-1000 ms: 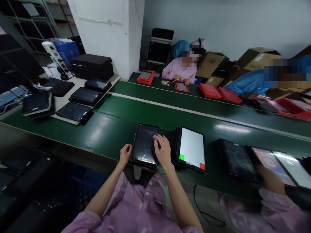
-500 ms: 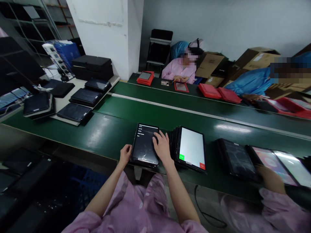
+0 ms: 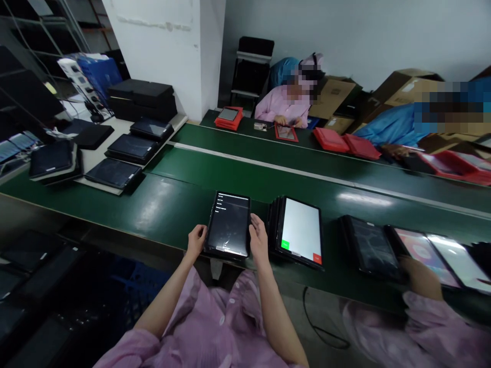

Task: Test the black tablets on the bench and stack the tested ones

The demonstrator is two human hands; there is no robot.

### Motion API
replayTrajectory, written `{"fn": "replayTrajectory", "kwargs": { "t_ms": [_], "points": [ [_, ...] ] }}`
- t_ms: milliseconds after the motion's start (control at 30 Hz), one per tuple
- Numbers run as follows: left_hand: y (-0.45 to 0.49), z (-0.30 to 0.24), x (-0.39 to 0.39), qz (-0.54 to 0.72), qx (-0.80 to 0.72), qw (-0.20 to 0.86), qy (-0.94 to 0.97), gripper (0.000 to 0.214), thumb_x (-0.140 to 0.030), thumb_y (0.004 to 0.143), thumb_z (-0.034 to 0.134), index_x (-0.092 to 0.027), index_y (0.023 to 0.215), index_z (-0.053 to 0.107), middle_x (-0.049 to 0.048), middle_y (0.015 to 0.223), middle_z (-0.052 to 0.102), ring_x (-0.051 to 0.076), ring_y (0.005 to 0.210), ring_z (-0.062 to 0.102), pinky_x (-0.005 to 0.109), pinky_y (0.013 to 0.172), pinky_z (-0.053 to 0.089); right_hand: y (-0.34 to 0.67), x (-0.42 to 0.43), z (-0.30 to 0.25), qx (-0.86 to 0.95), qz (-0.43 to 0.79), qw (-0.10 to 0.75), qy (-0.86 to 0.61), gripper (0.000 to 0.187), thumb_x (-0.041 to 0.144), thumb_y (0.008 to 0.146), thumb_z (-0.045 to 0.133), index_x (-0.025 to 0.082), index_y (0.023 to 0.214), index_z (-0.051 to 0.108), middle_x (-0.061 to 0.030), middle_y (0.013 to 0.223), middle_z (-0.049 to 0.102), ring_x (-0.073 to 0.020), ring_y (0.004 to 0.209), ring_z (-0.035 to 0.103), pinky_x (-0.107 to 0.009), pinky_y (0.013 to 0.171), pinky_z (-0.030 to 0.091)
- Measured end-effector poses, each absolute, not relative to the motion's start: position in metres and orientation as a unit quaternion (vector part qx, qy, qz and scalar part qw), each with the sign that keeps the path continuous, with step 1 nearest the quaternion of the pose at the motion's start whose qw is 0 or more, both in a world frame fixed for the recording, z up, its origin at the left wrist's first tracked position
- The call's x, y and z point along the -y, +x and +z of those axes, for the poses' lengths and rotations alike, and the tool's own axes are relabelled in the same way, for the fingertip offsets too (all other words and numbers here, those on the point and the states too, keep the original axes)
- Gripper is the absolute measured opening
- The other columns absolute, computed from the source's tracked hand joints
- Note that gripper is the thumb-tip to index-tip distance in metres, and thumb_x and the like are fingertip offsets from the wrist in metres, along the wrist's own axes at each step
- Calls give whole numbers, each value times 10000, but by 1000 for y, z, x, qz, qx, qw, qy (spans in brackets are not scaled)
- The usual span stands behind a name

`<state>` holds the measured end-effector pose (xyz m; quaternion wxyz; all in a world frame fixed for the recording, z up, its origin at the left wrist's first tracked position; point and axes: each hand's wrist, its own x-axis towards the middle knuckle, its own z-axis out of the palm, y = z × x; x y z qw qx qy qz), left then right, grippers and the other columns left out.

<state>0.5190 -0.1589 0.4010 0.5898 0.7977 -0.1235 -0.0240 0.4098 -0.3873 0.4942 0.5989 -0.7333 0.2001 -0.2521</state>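
A black tablet (image 3: 228,225) lies on the green bench right before me, its dark screen showing a short list of white text lines at the upper left. My left hand (image 3: 196,241) is closed, its curled fingers against the tablet's left edge. Along the right edge rests my right hand (image 3: 259,240), fingers stretched out and the palm turned inward beside the frame. Just right of that hand, a stack of tablets (image 3: 302,230) is topped by one with a lit white screen, with a green box and a red box in its lower corners.
Farther right lie a dark tablet stack (image 3: 371,248) and lit tablets (image 3: 427,253), by a neighbour's arm (image 3: 422,278). More tablets (image 3: 114,173) sit at left on a pale board. Across the green bench (image 3: 169,204), people handle red-cased tablets (image 3: 286,132). A blue crate (image 3: 141,291) stands below.
My right hand has left the tablet's screen and moved down to its right edge. The left hand stays at the left edge. The screen's list looks the same.
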Motion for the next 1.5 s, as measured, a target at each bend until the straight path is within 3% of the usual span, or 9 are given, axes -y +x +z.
{"fn": "replayTrajectory", "kwargs": {
  "t_ms": [700,900,1000,1133,1267,1500],
  "points": [
    [518,403,158,-30,124,584,802,370,-512,993,539,-199,907,717,45,867,704,177,788,629,262,718,463,411,387,492,-198,-245,609,-728,493,364,998,522,245,1476,554,-119,1536,597,-265,1417,584,-521,1245,440],
    [518,405,159,-30,121,590,798,361,-501,994,550,-196,913,725,53,883,719,184,814,647,266,726,477,413,392,496,-190,-229,578,-760,717,430,889,734,238,1537,494,-150,1581,543,-319,1421,573,-554,1234,451],
    [518,404,159,-27,124,594,795,361,-503,994,551,-198,908,724,53,884,719,184,808,647,267,722,479,416,397,507,-194,-228,579,-758,707,475,923,708,249,1552,480,-151,1591,534,-318,1409,594,-558,1215,470],
    [519,401,159,-25,129,597,792,344,-487,995,555,-199,908,722,50,878,713,184,815,647,262,712,474,422,398,527,-172,-260,497,-810,521,457,1008,610,253,1486,573,-131,1550,589,-301,1420,581,-550,1233,447],
    [519,400,159,-11,130,592,795,338,-475,994,558,-197,887,717,44,857,704,178,794,643,258,701,466,433,394,542,-101,-268,430,-856,380,414,1045,558,248,1366,674,-107,1334,746,-285,1368,620,-536,1224,453],
    [521,397,160,-10,131,589,797,360,-489,999,546,-192,904,726,47,857,708,181,802,642,263,714,467,461,403,537,-68,-286,345,-891,372,395,1059,508,231,1331,702,-124,1346,747,-316,1474,529,-590,1233,396]
  ]
}}
